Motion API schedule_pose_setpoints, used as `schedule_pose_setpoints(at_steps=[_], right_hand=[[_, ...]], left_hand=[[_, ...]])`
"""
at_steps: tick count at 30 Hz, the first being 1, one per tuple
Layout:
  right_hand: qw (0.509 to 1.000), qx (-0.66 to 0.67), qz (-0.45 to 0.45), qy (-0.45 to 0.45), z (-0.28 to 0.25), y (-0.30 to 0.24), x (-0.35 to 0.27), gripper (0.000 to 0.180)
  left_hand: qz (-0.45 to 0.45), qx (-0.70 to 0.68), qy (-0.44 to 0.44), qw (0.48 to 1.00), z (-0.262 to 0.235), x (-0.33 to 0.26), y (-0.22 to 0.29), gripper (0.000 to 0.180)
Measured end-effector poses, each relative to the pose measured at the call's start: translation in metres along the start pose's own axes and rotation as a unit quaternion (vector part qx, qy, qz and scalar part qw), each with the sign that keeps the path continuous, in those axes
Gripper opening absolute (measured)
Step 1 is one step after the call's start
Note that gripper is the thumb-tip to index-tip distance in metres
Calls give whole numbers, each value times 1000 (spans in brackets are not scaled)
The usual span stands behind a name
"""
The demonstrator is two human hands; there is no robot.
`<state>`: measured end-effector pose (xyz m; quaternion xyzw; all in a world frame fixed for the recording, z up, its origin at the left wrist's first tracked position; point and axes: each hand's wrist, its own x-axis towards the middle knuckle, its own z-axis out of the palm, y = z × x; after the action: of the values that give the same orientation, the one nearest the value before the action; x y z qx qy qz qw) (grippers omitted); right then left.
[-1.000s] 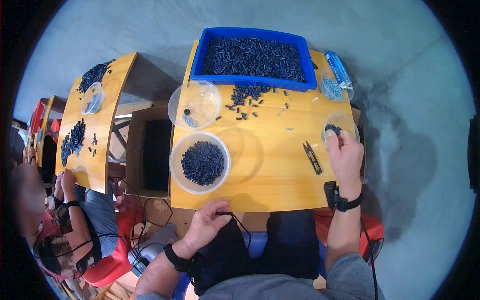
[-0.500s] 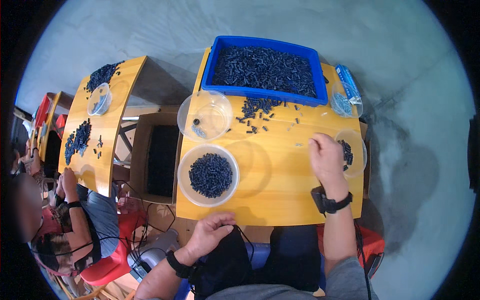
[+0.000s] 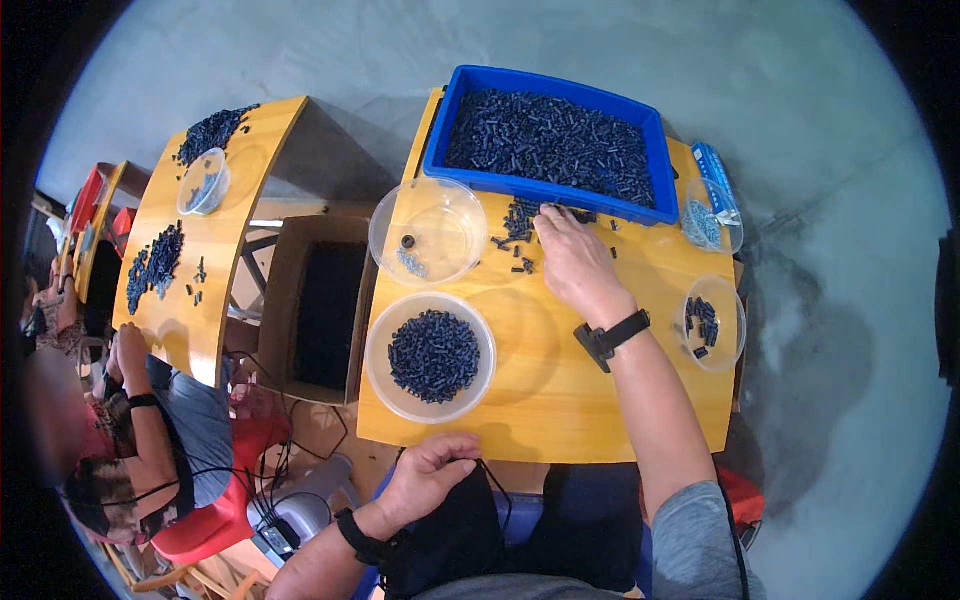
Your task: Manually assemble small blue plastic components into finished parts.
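Observation:
My right hand (image 3: 582, 262) reaches over the table with its fingers stretched out, their tips on a loose pile of small black cylindrical pieces (image 3: 520, 218) in front of the blue tray (image 3: 560, 193). Whether any piece is between those fingers is hidden. Above my lap, close to the table's front edge, my left hand (image 3: 430, 480) is curled with the thumb against the fingers; what they hold, if anything, does not show. A white bowl (image 3: 374, 372) full of black pieces (image 3: 433, 356) stands at the near left of the table.
A clear tub (image 3: 390, 212) sits behind the white bowl. Along the right side are a tub of small pale pieces (image 3: 702, 224), a blue box (image 3: 712, 170) and a clear tub (image 3: 739, 330) with black pieces. A co-worker (image 3: 140, 430) sits at the left table (image 3: 195, 280).
My right hand has moved from the table's right side, left and away from me, to the loose pile, and its fingers have straightened. My left hand has hardly moved. The view has shifted slightly.

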<state>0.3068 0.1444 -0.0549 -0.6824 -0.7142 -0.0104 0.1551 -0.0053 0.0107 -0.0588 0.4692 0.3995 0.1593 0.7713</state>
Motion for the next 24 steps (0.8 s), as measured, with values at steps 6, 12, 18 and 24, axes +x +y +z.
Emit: schedule_pose_setpoints(at_steps=[6,12,18,24], right_hand=[[1000,10,-10,-2,-1,-5,-17,37],[999,21,-17,-17,-9,-18,-41,39],[994,108,-9,5,-18,-22,-56,35],[964,243,50,90,-28,-10,-70,31]], left_hand=[[6,13,-5,1000,1,-1,3,30],[15,7,6,1000,2,0,2,26],[5,23,4,1000,0,1,3,27],[2,-9,9,1000,2,1,2,25]])
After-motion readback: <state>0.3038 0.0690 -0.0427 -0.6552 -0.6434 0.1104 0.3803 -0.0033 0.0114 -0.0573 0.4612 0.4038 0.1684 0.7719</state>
